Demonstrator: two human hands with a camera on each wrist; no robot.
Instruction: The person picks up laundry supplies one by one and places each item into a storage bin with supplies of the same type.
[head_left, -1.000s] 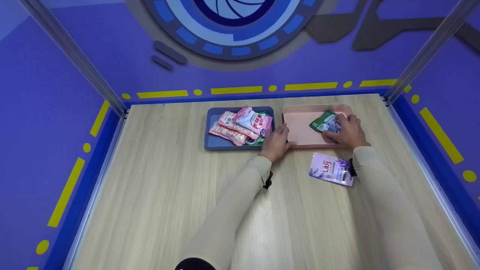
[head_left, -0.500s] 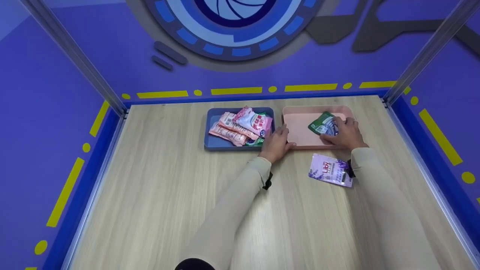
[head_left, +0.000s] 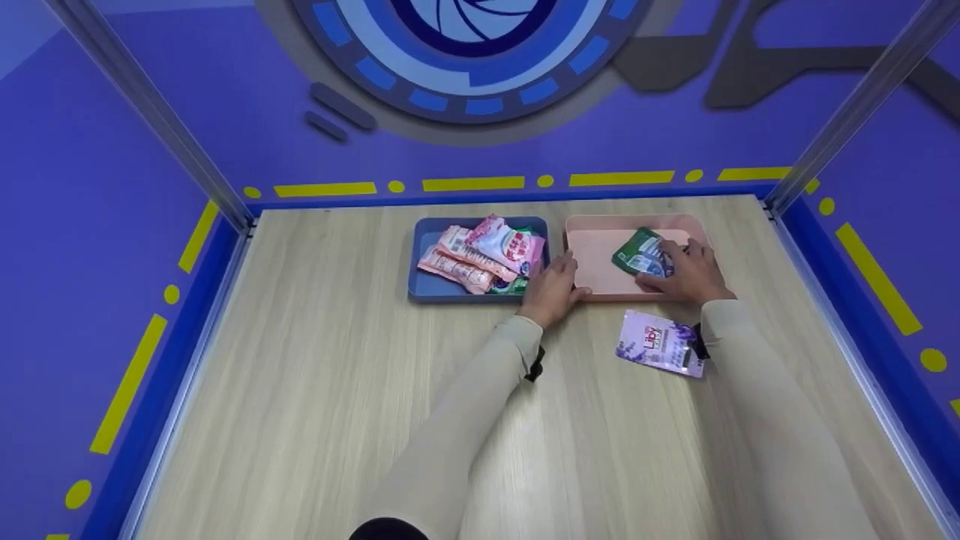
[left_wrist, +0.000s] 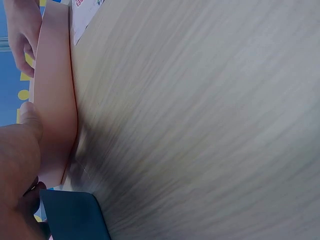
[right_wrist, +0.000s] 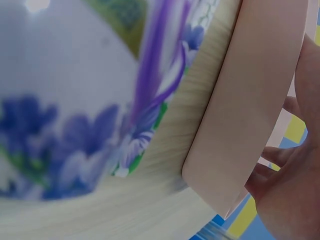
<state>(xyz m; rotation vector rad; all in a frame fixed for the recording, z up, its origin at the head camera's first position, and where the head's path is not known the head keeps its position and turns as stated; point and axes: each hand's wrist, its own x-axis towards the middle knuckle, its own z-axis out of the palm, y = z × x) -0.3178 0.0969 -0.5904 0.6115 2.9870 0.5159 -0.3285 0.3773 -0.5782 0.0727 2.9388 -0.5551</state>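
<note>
In the head view my right hand (head_left: 691, 274) reaches into the pink tray (head_left: 591, 251) and pinches a green and blue packet (head_left: 637, 253) near its right side. The fingers partly cover that packet. My left hand (head_left: 551, 291) rests between the pink tray and the blue tray (head_left: 429, 283), its thumb touching the pink tray's front edge. The left wrist view shows the thumb (left_wrist: 31, 120) against the pink wall and the fingers near the blue tray's corner. A purple Liby pouch (head_left: 654, 343) lies on the table under the right wrist.
Several pink, white and green packets (head_left: 480, 255) are piled in the blue tray. Both trays stand side by side towards the back of the wooden table (head_left: 337, 360). Blue printed walls (head_left: 465, 161) enclose the table at the back and sides.
My right hand has shifted the green packet slightly left and nearer within the pink tray. The left hand stays where it was. The view has tilted up a little.
</note>
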